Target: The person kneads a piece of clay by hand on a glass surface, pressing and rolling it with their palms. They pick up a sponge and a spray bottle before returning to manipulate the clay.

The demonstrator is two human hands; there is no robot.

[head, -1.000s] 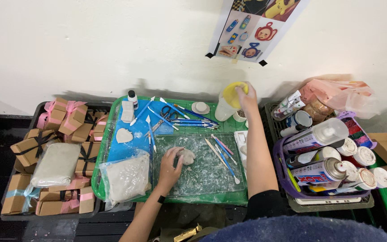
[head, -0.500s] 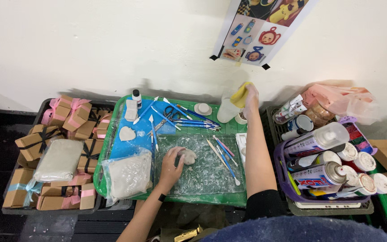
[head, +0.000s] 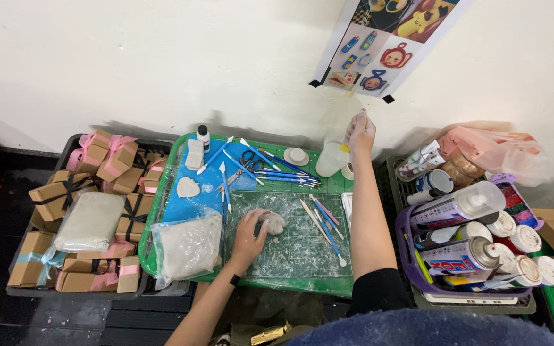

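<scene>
A: What risk does this view show?

B: The right hand (head: 360, 131) is raised above the pale bottle (head: 333, 158) at the far edge of the green tray (head: 181, 163), its fingertips pinched on something small; what it is cannot be told. If the forearm drops or swings, it could tip the bottle onto the modelling tools (head: 277, 172) or sweep the sticks (head: 323, 221) lying beside it. With the view turned that way, the left hand (head: 250, 236) works largely unattended and may squash the piece out of shape.

A: And the piece itself?

B: A small off-white clay lump (head: 274, 222), rounded and matte, lies on the clear, powder-smeared mat (head: 296, 253) near the middle of the tray. The left hand's fingers are curled against it, pressing it down.
</scene>
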